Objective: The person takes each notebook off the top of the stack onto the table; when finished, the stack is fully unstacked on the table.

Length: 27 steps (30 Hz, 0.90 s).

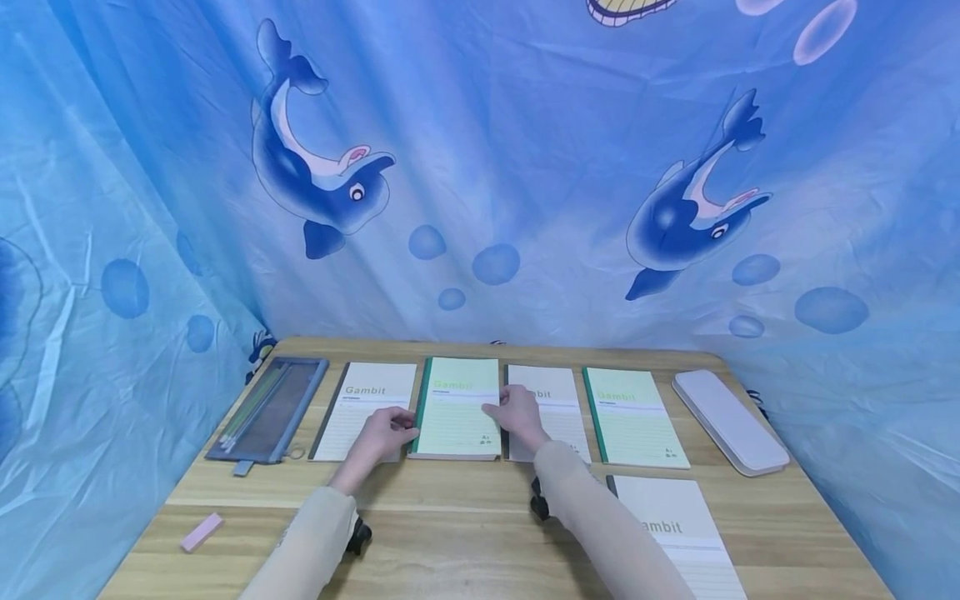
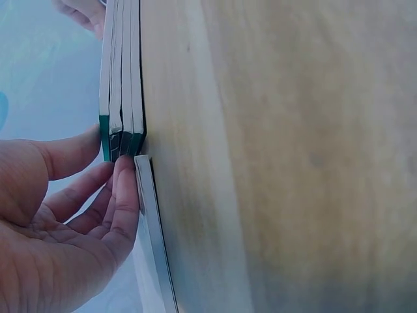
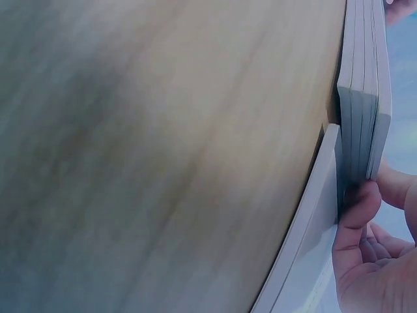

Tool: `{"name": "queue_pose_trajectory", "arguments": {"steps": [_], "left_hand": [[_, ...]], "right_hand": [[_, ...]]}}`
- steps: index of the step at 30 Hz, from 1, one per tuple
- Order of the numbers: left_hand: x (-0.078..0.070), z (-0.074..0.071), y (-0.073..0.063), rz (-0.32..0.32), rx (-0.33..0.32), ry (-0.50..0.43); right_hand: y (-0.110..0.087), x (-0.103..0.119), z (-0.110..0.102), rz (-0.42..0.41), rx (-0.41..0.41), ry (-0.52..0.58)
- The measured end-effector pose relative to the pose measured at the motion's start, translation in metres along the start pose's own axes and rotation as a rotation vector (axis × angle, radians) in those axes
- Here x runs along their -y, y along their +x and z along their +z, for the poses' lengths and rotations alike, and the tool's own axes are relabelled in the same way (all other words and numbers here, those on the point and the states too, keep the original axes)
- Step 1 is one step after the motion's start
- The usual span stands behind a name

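Note:
A stack of several notebooks [image 1: 457, 421], topped by a pale green one with a dark green spine, lies in the back row. My left hand [image 1: 378, 435] holds its spine side: in the left wrist view the thumb [image 2: 75, 153] is at the top cover's edge and the curled fingers [image 2: 124, 202] meet the spines below. On the opposite side my right hand [image 1: 519, 412] grips the page edges, its fingers bent against them in the right wrist view. Under the hands lie a white notebook [image 1: 341, 421] to the left and another white notebook [image 1: 558, 417] to the right.
Farther right are a green notebook [image 1: 637, 421] and a pale pencil case [image 1: 731, 425]. Another white notebook [image 1: 675, 500] lies nearer, partly behind the right sleeve. At the left are a blue mesh pouch [image 1: 270, 412] with pencils inside and a small pink block [image 1: 202, 532]. A dolphin-printed curtain [image 1: 495, 167] hangs behind the table.

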<state>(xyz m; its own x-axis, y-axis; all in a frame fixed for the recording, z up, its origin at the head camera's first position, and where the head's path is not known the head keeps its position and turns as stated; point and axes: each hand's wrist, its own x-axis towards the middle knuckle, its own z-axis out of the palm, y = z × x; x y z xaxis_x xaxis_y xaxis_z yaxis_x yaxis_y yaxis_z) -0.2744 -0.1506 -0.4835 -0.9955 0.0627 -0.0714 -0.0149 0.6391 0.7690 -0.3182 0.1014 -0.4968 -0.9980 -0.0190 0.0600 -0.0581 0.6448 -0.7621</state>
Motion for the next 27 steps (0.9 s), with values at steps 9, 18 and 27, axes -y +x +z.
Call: {"name": "queue_pose_trajectory", "arguments": {"steps": [9,18,27], "left_hand": [[0.002,0.001,-0.001,0.021,-0.018,0.001],[0.001,0.001,-0.002,0.044,-0.025,0.007],[0.003,0.002,-0.001,0.03,-0.024,0.007]], "right_hand": [[-0.004,0.0,-0.005,-0.004,-0.016,0.017],[-0.007,-0.002,-0.011,0.034,-0.026,0.008],[-0.006,-0.005,-0.019,0.071,-0.025,0.05]]}}
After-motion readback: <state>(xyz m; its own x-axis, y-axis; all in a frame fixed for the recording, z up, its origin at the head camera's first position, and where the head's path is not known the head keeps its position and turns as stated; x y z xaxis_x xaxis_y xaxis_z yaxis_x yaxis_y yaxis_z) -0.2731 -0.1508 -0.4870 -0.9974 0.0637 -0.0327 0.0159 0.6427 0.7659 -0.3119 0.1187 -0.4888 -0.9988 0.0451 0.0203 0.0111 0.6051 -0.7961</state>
